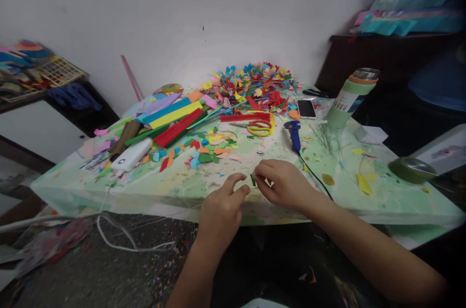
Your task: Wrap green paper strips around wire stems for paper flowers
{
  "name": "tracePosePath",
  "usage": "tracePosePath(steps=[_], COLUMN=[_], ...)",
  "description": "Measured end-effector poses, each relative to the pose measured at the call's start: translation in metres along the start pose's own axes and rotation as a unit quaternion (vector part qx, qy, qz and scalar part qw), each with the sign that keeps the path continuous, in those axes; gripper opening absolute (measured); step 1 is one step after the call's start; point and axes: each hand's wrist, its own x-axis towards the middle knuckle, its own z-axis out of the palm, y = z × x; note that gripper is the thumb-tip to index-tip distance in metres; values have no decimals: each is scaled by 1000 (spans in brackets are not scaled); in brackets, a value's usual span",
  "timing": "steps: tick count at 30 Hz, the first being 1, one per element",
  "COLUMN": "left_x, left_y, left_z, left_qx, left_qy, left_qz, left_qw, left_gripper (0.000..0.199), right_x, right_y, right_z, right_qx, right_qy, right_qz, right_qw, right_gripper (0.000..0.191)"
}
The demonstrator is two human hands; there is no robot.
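Near the table's front edge, my right hand (282,182) pinches a small dark green piece (253,180) between thumb and fingertips. Just left of it, my left hand (224,203) has its thumb and index finger apart, with nothing visible between them. Beyond the hands lie cut petals and leaf shapes (213,148) in many colours. Scissors with red and yellow handles (259,127) rest behind them, beside a red strip (240,118). A blue glue gun (294,136) stands to the right of the scissors, its dark cord running toward my right forearm.
Colourful paper flowers (260,85) are heaped at the back of the table (145,199). Coloured strips (167,119) and a white device (131,155) lie left. Right are a phone (306,109), green bottle (349,99), tape roll (411,170) and white box (446,150).
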Motion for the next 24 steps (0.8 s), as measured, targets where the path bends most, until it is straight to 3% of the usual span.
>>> tracePosePath(steps=[6, 12, 19, 24], left_x=[-1, -3, 1, 1], left_y=[5, 16, 13, 14], left_z=[-4, 5, 10, 9], left_qx=[53, 61, -20, -24], left_qy=[-40, -1, 70, 66], left_qz=[66, 55, 54, 65], left_qw=[996, 997, 996, 995], left_gripper=[43, 39, 36, 34], right_x=[4, 1, -1, -1], right_y=[-6, -23, -19, -12], right_z=[-9, -10, -13, -14], right_qx=[58, 35, 188, 288], right_qy=[-42, -68, -107, -130], right_qz=[101, 87, 82, 97], right_qw=[992, 993, 973, 944], right_gripper=[20, 20, 28, 35])
